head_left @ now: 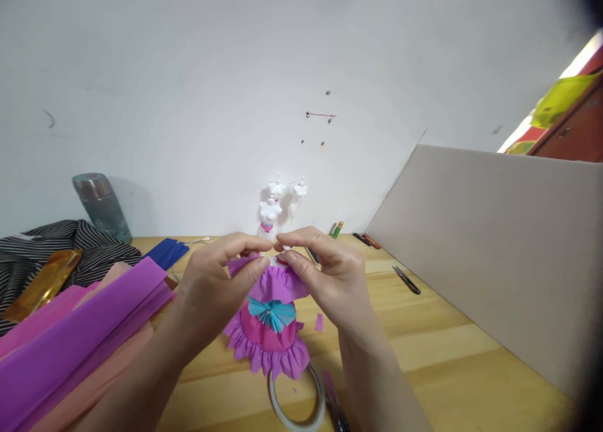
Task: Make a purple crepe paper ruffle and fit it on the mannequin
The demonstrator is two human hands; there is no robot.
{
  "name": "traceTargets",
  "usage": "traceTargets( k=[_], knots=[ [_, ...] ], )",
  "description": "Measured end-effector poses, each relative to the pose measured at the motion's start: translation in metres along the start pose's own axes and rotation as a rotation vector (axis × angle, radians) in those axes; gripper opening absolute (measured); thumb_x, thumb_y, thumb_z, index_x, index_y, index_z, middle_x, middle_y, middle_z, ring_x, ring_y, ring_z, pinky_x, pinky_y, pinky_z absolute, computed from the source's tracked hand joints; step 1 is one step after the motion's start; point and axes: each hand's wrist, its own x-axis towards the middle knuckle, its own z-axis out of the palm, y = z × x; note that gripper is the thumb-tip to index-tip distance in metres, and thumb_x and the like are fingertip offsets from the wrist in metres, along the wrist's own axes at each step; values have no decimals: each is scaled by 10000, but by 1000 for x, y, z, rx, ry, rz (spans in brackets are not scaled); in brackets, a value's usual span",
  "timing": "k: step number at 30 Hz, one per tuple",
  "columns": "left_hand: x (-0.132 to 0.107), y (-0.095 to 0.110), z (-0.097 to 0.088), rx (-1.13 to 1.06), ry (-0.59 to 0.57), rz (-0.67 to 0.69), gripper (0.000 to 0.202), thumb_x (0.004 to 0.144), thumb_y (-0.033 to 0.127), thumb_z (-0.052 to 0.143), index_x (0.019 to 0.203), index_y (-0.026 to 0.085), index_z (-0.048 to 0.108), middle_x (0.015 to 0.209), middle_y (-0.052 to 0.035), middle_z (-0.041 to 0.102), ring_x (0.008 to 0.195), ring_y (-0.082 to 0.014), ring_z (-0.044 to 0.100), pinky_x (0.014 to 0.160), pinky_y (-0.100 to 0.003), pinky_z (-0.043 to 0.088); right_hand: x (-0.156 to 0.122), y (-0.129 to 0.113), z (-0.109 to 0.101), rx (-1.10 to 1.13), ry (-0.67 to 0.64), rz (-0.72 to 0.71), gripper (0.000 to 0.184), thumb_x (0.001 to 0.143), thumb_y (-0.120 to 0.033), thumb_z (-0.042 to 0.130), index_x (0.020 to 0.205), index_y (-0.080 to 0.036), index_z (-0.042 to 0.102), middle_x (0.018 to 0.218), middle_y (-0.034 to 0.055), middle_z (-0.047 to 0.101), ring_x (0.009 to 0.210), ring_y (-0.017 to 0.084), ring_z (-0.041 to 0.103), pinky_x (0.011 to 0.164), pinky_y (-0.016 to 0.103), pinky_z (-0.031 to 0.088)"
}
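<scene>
A small white mannequin wears a crepe-paper dress [271, 341] in pink and purple, with a ruffled purple hem and a pleated blue fan at its front. My left hand [219, 272] pinches the purple crepe paper at the top of the dress, on the left side. Opposite it, my right hand [327, 275] is closed, thumb and forefinger gripping the upper edge of the same purple paper near the neck. A little red shows between the fingertips. The mannequin's upper body is mostly hidden by my fingers.
Several white mannequins [270, 213] stand by the wall. Crepe-paper sheets [103, 313], blue strips [166, 254], striped cloth [70, 234] and a tilted flask [101, 206] are left. A tape roll [321, 397] and scissors [336, 413] lie in front; snips [406, 280] and a white partition [494, 243] right.
</scene>
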Motion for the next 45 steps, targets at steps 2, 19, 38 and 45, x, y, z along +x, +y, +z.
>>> traceTargets(
  k=[2, 19, 38, 45],
  knots=[
    [4, -4, -2, 53, -35, -40, 156, 789, 214, 658, 910, 197, 755, 874, -28, 776, 798, -177, 707, 744, -270, 551, 1, 3, 1, 55, 6, 73, 169, 827, -156, 661, 926, -252, 759, 911, 36, 756, 867, 200, 704, 799, 368, 564],
    [-3, 2, -1, 197, -68, 80, 154, 849, 204, 579, 915, 202, 718, 856, -17, 741, 767, -161, 661, 686, -258, 480, 6, 8, 5, 383, 50, 366, 107, 683, -224, 786, 788, -224, 767, 728, 11, 746, 624, 137, 682, 581, 253, 570],
    [-9, 6, 4, 439, 15, 217, 289, 837, 107, 526, 1098, 168, 636, 982, -63, 686, 878, -196, 660, 733, -298, 513, 5, 5, 5, 245, 45, 281, 107, 728, -200, 722, 819, -233, 769, 829, 33, 747, 761, 170, 676, 628, 283, 556],
    [-7, 6, 5, 480, 40, 206, 170, 864, 160, 517, 939, 151, 669, 830, -50, 633, 722, -178, 623, 627, -291, 485, 4, 5, 5, 226, 40, 269, 104, 746, -198, 712, 827, -234, 767, 846, 34, 751, 796, 180, 688, 668, 300, 570]
  ],
)
